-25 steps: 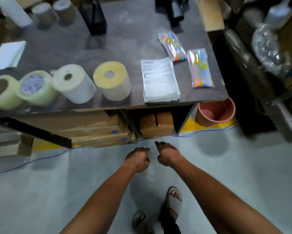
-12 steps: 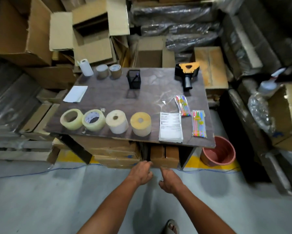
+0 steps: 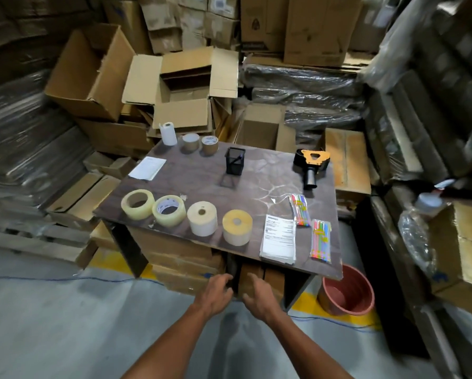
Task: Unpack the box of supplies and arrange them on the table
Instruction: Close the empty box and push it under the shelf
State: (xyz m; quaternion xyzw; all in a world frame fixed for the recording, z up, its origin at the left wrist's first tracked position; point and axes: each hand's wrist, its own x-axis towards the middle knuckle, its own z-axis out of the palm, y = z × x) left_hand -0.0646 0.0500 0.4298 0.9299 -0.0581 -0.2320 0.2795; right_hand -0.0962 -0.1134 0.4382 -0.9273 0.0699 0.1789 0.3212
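Stacked cartons surround a dark surface (image 3: 256,170) of tape rolls (image 3: 202,218) beyond both hands (image 3: 236,292), loosely curled, holding nothing

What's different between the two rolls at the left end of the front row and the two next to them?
The two left tape rolls are clear and glossy, with wide open cores, and sit tilted on their sides. The cream roll and the yellow-topped roll look matte and solid, have only small centre holes, and stand upright on end. All four sit in one row along the table's front edge, and neither hand touches them.
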